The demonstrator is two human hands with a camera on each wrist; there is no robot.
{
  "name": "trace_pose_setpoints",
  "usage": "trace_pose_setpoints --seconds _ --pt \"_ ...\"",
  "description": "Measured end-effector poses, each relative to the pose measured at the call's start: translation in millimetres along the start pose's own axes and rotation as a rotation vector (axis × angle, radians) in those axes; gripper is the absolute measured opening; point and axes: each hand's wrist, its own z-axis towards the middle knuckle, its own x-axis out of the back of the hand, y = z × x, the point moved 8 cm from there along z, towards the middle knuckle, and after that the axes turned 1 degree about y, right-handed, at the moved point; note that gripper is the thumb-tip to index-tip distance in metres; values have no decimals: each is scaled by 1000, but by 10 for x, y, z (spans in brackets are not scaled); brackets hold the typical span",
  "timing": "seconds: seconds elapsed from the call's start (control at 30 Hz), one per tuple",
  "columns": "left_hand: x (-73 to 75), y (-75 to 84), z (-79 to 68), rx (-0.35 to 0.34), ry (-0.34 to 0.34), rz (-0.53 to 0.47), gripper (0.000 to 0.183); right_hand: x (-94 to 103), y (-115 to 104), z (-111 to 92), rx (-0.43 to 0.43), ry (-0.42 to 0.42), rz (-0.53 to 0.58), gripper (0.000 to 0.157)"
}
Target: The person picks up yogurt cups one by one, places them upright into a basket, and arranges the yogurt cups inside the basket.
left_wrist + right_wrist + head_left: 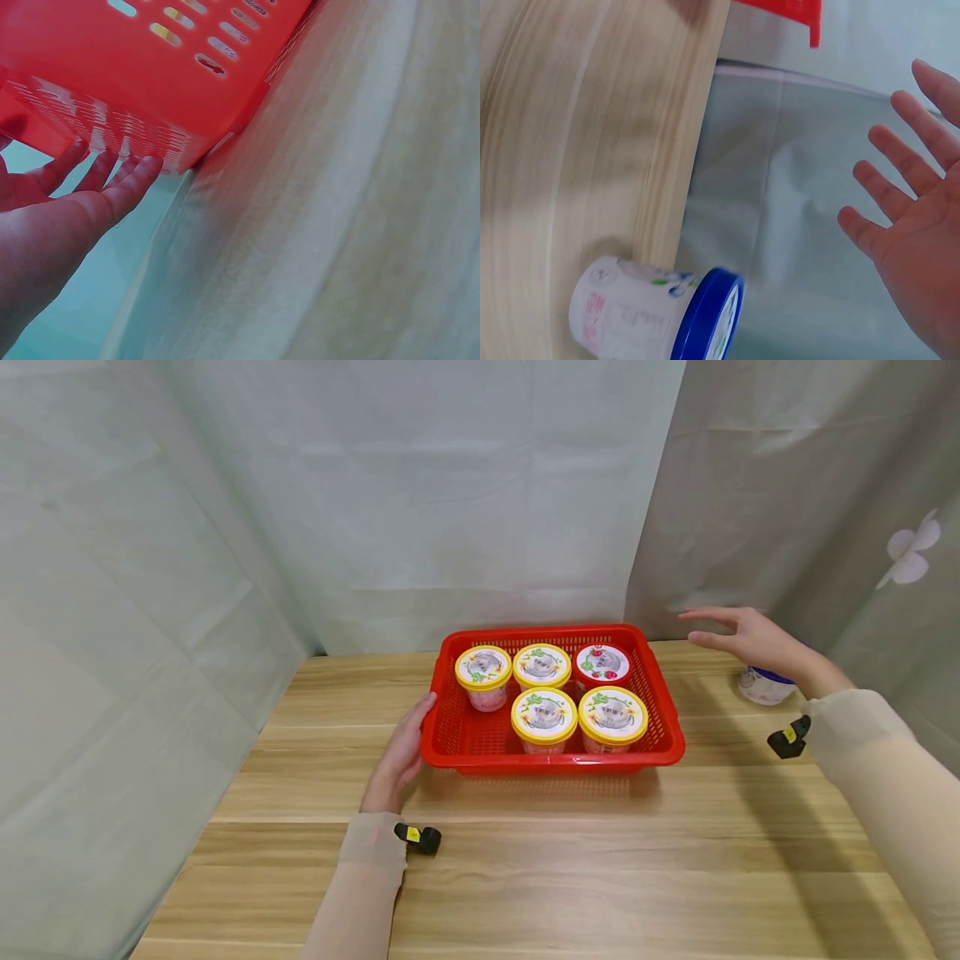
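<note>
My left hand (401,747) is at the left side of a red plastic basket (555,763), its fingers extended with the tips right at the slotted wall in the left wrist view. Inside the basket stand several paper tubs with yellow lids, one of them a yellow-lidded tub (543,714) at the front, plus a red-lidded tub (603,663) at the back right. Raised over the right of the table, my right hand (757,639) holds nothing, fingers spread. A white tub with a blue lid (637,307) stands below it, partly hidden by the wrist in the head view.
The wooden table (525,877) carries everything. A pale cloth curtain (465,510) hangs close behind the basket, and grey cloth (750,485) closes off the back right corner. Bare space shows inside the basket at its front left.
</note>
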Motion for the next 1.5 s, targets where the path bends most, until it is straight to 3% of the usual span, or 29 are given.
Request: trace_pose_setpoints --seconds 0.47,0.9,1.17,1.5 --pt "0 4 2 -1 2 -3 57 118 277 -160 -21 32 -26 58" --pt "-10 8 -7 7 12 3 57 164 580 -339 -116 45 -21 65" --pt "-5 2 -2 7 8 4 58 209 761 -451 -109 80 -16 63" --pt "-7 0 4 2 1 -1 57 223 995 -567 -185 53 -16 68"
